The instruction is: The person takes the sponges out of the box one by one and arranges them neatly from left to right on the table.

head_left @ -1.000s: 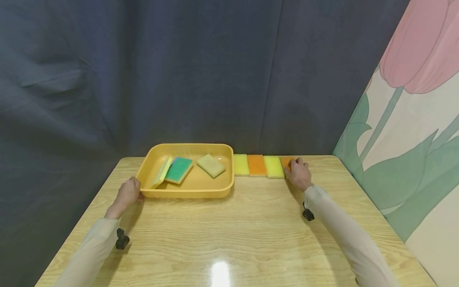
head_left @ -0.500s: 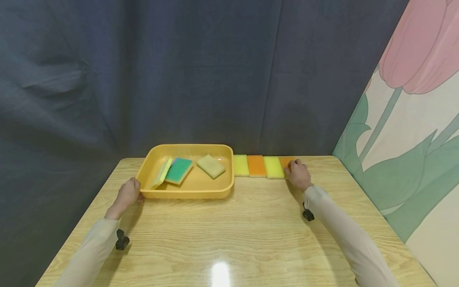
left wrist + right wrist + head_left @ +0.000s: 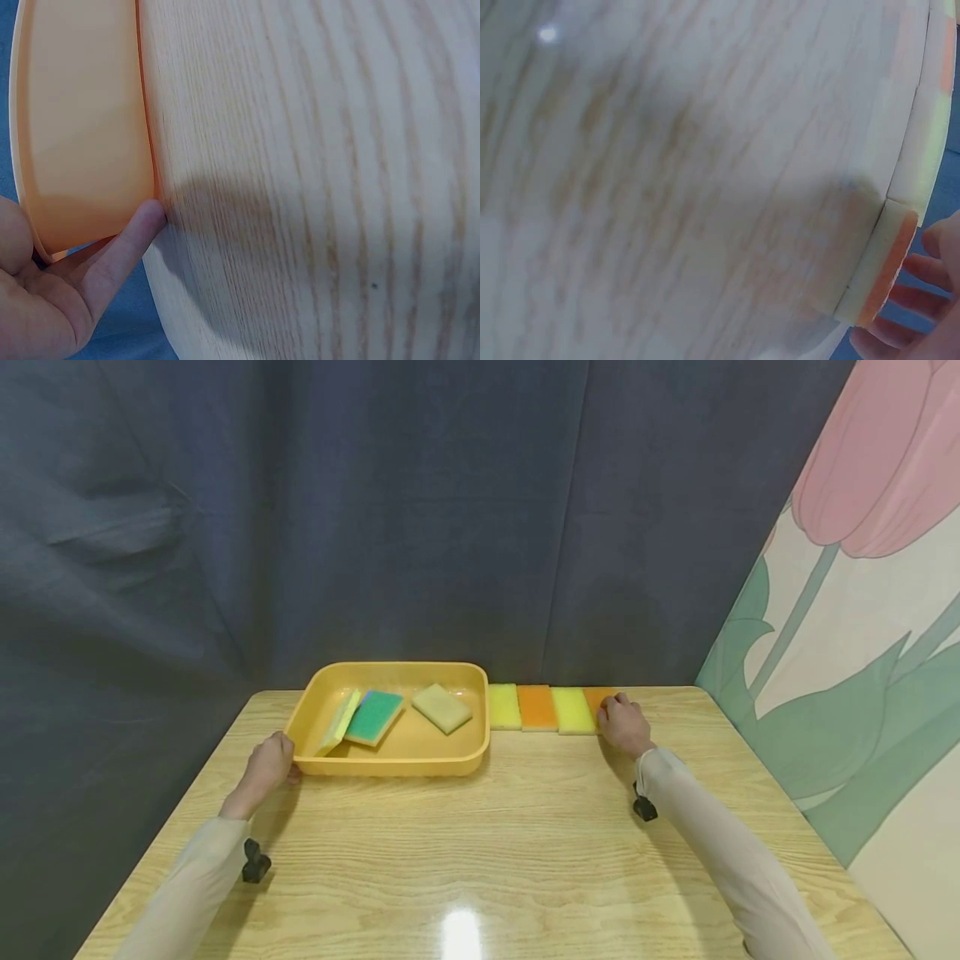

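My left hand [image 3: 268, 760] grips the near left corner of a yellow plastic tray [image 3: 390, 766], its finger against the outer wall in the left wrist view. Inside the tray lie a green-topped sponge [image 3: 375, 717], a pale yellow sponge [image 3: 442, 707] and a yellow sponge [image 3: 340, 722] leaning on the left wall. My right hand [image 3: 626, 727] rests at an orange-topped sponge [image 3: 891, 266], the last in a row on the table. In the right wrist view the fingertips touch its orange top, with the fingers spread and slightly bent; the near side shows uncovered.
Right of the tray, the row also holds a yellow sponge [image 3: 505, 707], an orange sponge [image 3: 537, 707] and another yellow sponge [image 3: 573, 710], side by side along the far table edge. A dark curtain [image 3: 420, 527] hangs behind the wooden table [image 3: 450, 843]. A tulip-painted wall [image 3: 847, 693] stands at the right.
The right hand's fingers have shifted very slightly right and drawn together, showing a little more of the orange sponge. The left hand, tray and other sponges stay as they were.
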The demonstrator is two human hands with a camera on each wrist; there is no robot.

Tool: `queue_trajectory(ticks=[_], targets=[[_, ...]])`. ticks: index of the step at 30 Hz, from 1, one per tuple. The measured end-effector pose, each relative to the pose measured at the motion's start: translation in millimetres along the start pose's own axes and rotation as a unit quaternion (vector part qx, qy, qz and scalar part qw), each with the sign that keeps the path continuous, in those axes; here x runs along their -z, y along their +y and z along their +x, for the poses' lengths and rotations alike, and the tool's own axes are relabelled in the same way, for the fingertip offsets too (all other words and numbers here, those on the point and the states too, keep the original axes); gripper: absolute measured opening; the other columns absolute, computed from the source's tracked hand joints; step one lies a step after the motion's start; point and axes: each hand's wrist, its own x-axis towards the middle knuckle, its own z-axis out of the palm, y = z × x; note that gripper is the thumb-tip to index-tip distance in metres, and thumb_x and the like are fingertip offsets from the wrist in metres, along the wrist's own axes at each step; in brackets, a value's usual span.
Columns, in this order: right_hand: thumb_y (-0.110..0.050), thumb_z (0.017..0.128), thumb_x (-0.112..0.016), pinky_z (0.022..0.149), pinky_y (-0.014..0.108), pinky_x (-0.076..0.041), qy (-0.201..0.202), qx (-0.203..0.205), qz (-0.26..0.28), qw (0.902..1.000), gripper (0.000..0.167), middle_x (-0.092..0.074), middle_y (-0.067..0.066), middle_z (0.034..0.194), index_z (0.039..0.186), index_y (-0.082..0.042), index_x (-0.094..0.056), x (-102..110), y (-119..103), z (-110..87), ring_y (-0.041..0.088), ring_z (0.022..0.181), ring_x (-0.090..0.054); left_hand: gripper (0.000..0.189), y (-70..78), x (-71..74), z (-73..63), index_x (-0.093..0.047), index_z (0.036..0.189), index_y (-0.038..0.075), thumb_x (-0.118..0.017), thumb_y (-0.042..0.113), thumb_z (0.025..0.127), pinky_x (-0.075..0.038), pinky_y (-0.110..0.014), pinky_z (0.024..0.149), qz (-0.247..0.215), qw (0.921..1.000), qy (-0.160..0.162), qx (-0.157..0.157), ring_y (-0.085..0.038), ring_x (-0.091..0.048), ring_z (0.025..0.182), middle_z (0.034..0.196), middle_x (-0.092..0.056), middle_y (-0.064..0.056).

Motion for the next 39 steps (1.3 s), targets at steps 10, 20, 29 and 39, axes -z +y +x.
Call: queue_trajectory(ticks=[10, 20, 29, 39], targets=[[-0.016, 0.102, -0.044, 0.084, 0.059, -0.05, 0.038, 0.013, -0.003, 0.9992, 0.033, -0.051, 0.028, 0.123, 0.121, 0.008, -0.056, 1, -1, -2.6, 0.049, 0.104, -0.05, 0.042, 0.5, -0.1, -1.5, -0.046, 0.099, -0.018, -0.015, 0.01, 0.105, -0.061, -0.035, 0.052, -0.011, 0.9998, 0.001, -0.013, -0.034, -0.068, 0.063, 0.082, -0.057, -0.032], [-0.014, 0.102, -0.048, 0.085, 0.062, -0.047, 0.092, 0.02, 0.001, 0.9956, 0.026, -0.053, 0.027, 0.119, 0.115, 0.006, -0.059, 2, -5, -2.1, 0.048, 0.105, -0.049, 0.041, 2.8, -0.6, -2.1, -0.046, 0.098, -0.018, -0.016, 0.01, 0.104, -0.06, -0.035, 0.051, 0.004, 0.9998, 0.008, -0.018, -0.035, -0.068, 0.061, 0.083, -0.057, -0.034], [-0.014, 0.1, -0.054, 0.078, 0.058, -0.049, 0.124, 0.034, -0.016, 0.9916, 0.023, -0.056, 0.026, 0.108, 0.109, 0.005, -0.061, 3, -15, -0.7, 0.046, 0.095, -0.052, 0.04, 3.9, -0.1, -3.0, -0.046, 0.098, -0.018, -0.017, 0.009, 0.104, -0.06, -0.034, 0.051, 0.01, 0.9998, 0.008, -0.016, -0.033, -0.068, 0.06, 0.083, -0.057, -0.033], [-0.014, 0.1, -0.055, 0.077, 0.057, -0.049, 0.145, 0.047, -0.022, 0.9881, 0.022, -0.057, 0.025, 0.106, 0.108, 0.005, -0.062, 2, -23, 1.1, 0.044, 0.092, -0.053, 0.041, 3.8, 1.2, -3.8, -0.046, 0.1, -0.019, -0.016, 0.01, 0.104, -0.061, -0.036, 0.053, -0.001, 0.9999, 0.0, -0.01, -0.034, -0.067, 0.063, 0.083, -0.057, -0.033]])
